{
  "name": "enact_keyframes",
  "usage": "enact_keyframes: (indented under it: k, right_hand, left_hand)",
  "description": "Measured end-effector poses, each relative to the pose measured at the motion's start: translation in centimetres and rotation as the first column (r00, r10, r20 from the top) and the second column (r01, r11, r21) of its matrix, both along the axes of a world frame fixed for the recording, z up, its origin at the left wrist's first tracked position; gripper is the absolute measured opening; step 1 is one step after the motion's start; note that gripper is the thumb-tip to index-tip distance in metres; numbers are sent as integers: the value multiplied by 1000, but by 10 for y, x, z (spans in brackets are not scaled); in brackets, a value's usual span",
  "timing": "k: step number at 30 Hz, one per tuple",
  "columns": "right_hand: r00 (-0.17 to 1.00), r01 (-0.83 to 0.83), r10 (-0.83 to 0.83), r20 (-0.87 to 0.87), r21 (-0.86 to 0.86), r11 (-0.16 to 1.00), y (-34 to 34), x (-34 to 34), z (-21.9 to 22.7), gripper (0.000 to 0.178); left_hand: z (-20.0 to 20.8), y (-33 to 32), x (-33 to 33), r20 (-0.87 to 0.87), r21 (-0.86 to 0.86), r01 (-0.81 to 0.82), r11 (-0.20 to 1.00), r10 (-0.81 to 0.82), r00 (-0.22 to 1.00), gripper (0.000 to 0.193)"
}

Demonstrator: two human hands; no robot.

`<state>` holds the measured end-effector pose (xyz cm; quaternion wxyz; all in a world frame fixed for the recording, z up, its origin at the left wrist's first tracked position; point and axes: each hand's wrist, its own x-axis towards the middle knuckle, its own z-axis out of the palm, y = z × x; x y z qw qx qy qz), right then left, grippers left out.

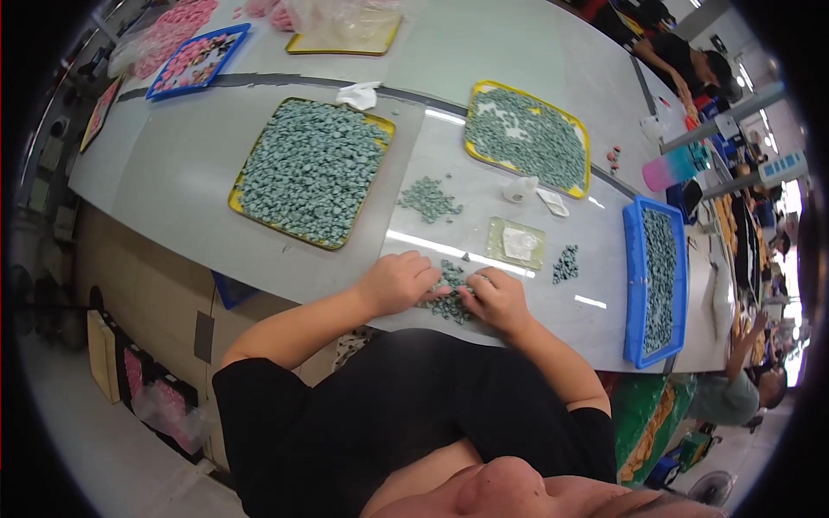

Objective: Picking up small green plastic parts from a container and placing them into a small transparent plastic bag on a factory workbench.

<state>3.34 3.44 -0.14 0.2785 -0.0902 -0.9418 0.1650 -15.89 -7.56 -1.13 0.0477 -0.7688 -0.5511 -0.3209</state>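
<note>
At far left, a blue tray (197, 59) of pink pieces sits on the grey table (173, 173). Right of it, nearer the middle, a yellow tray (311, 169) is filled with small grey-green pieces. Near the table's front edge lies a small heap of grey-green pieces (450, 293), flanked by both hands. Left hand (399, 281) rests palm down, fingers curled loosely, fingertips touching the heap's left side — whether it pinches a piece cannot be told. Right hand (497, 299) is likewise curled, fingertips on the heap's right side; grip unclear. Beyond the hands, a looser scatter (429, 200) lies on the table, with a second yellow tray (527, 136) farther back. Right of the hands — a clear square pad (515, 243), a tiny cluster (566, 264), then a long blue tray (656, 281) holding the same pieces.
</note>
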Motion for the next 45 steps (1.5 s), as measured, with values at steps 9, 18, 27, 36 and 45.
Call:
enact_keyframes:
  k: [9, 18, 27, 36, 45]
  right_hand:
    - [979, 69, -154, -133, -492, 868, -76, -166, 43, 16]
    - [972, -99, -56, -227, -618, 780, -152, -361, 89, 25]
    - [969, -243, 136, -206, -701, 670, -151, -376, 84, 19]
    - [955, -290, 201, -219, -835, 468, -123, -310, 117, 45]
    - [935, -190, 308, 175, -486, 853, -26, -27, 56, 72]
  left_hand:
    - [35, -81, -153, 594, -118, -339, 933, 340, 729, 29]
    - [72, -141, -298, 573, -162, -658, 735, 613, 544, 27]
    - [79, -163, -316, 535, -223, -472, 853, 512, 672, 22]
    - [92, -143, -246, 239, -163, -506, 847, 531, 813, 42]
    - [22, -120, -78, 385, -345, -128, 930, 265, 884, 32]
